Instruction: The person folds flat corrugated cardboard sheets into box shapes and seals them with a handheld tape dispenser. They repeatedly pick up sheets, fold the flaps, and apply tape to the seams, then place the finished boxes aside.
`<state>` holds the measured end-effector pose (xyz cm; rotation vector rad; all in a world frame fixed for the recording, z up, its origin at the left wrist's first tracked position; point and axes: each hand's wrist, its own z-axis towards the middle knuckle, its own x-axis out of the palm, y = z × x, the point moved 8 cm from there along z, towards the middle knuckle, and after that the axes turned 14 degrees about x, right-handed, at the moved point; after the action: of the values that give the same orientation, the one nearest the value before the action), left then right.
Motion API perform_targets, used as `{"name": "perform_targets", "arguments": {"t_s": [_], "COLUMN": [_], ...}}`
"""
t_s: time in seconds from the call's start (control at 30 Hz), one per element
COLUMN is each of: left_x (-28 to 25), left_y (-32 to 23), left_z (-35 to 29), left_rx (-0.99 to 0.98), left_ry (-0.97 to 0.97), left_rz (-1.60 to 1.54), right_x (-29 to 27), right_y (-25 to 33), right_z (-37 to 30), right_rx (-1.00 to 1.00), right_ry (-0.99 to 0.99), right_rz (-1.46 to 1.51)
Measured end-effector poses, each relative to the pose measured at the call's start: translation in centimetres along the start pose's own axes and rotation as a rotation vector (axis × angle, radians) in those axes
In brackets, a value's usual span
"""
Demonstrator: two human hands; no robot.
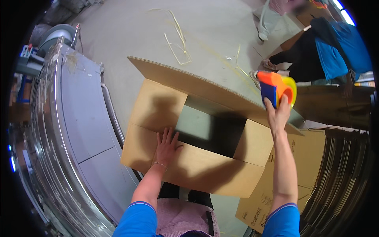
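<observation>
A large brown cardboard box point(209, 168) stands in front of me, with its far flap raised and its near and side flaps folded inward. A gap in the middle shows its partly shadowed inside. My left hand point(167, 150) lies on the near and left flaps beside the gap, fingers spread. Beyond the box's right end, my right hand point(278, 112) is raised, wrapped around an orange and blue tape dispenser point(272, 82) with a yellow roll. The dispenser is held in the air, apart from the box.
A grey metal-edged bench point(85, 106) runs along the left. Flattened cartons point(310, 154) and a stack of cardboard sheets point(339, 173) stand at right. Loose yellow strapping point(177, 47) lies on the floor. A person in blue and black point(327, 47) and another person point(268, 19) are at the upper right.
</observation>
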<state>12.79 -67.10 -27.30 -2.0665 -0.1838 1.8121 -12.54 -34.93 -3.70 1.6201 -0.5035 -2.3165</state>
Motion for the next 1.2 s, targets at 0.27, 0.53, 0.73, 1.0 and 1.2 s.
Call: {"name": "perform_targets", "arguments": {"t_s": [0.27,0.53,0.73,1.0,1.2], "left_x": [-3.7,-6.2,-0.1,-4.0,-2.9], "left_y": [-1.1,-3.1,3.1,2.6,3.3], "left_z": [-3.2,-4.0,0.6,0.0,-3.1], "left_rx": [0.147,0.306,-0.025,0.012,-0.417], "left_ry": [-0.383,-0.465,-0.055,-0.157,-0.542], "left_rz": [-0.021,-0.069,0.113,-0.024,-1.073], "right_x": [0.8,10.7,8.7,8.9,12.5], "right_y": [1.9,-1.0,-0.3,7.4,3.8], "right_z": [-17.9,-21.9,-17.2,-23.4,-26.6], "right_rx": [-0.258,-0.191,-0.003,0.342,0.419], "right_ry": [0.133,0.519,0.649,1.281,1.350], "right_rz": [-0.034,-0.082,0.061,0.740,0.704]}}
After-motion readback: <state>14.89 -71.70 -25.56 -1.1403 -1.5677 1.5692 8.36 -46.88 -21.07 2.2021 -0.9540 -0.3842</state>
